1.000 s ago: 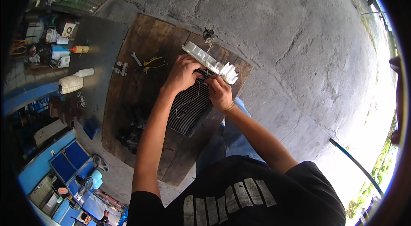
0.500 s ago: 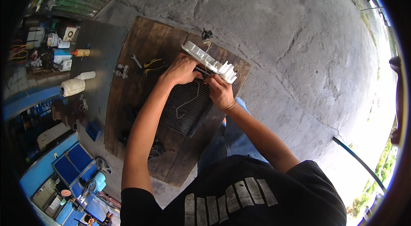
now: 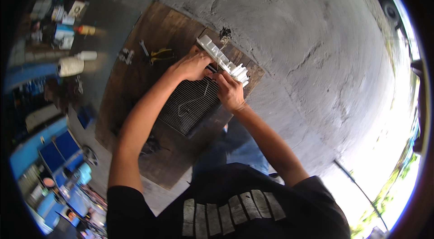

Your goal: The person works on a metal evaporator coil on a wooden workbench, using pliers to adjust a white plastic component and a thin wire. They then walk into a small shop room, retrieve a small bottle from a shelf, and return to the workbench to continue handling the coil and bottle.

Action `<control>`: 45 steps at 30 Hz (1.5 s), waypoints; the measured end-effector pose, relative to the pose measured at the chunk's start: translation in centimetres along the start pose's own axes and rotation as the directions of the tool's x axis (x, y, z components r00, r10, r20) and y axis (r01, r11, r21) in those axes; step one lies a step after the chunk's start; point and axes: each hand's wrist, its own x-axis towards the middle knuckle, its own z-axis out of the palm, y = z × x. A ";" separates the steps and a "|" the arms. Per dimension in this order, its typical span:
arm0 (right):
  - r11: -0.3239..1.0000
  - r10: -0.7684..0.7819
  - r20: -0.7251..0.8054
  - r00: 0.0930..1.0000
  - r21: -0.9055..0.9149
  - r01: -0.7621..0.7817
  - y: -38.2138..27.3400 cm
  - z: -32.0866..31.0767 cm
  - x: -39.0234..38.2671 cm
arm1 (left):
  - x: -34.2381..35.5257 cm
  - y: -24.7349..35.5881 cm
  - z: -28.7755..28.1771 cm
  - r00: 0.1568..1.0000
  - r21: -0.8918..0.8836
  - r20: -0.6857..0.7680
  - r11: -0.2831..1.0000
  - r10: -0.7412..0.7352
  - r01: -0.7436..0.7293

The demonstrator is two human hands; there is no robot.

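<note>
one dark, rectangular, finely ribbed panel (image 3: 187, 114) lies on brown wooden planks (image 3: 169, 28), one ridged white plastic piece (image 3: 224, 60) at its far end. there the left hand (image 3: 194, 66) and right hand (image 3: 230, 89) curl close together; i cannot tell what their fingers grip. one thin bent wire (image 3: 194, 100) crosses the ribs. leftward lie one metal wrench (image 3: 143, 48) and one pair of yellow-handled pliers (image 3: 159, 52).

From here the table (image 3: 120, 99) is dark brown, its planks streaked, against a grey floor (image 3: 289, 22) lined with darker cracks. The radiator (image 3: 185, 110) is blackish with fine, even stripes, the wire (image 3: 193, 102) across it pale; the plastic piece (image 3: 217, 56) at the far side is white. Farther left, the pliers (image 3: 160, 56) show yellow, the wrench (image 3: 144, 48) silvery. The shirt (image 3: 226, 214) is black with pale grey bars, the jeans (image 3: 244, 153) blue.
</note>
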 end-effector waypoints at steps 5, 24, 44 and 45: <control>0.998 -0.016 -0.085 0.996 -0.063 0.011 -0.6 0.4 -1.1 | 0.2 -0.1 0.5 0.997 -0.265 0.064 0.963 -0.035 0.050; 0.932 0.004 0.279 0.960 -0.349 0.097 -2.3 -0.2 6.5 | 1.4 -2.1 4.8 0.983 -0.304 -0.178 0.953 -0.051 -0.005; 0.949 -0.090 0.222 0.971 -0.275 0.151 -0.6 -0.6 6.8 | 1.7 -0.2 2.8 0.994 -0.275 0.017 0.956 -0.104 0.105; 0.956 -0.077 0.217 0.973 -0.260 0.134 -0.6 -0.6 6.9 | 1.8 -0.2 2.7 0.996 -0.235 0.007 0.968 -0.086 0.085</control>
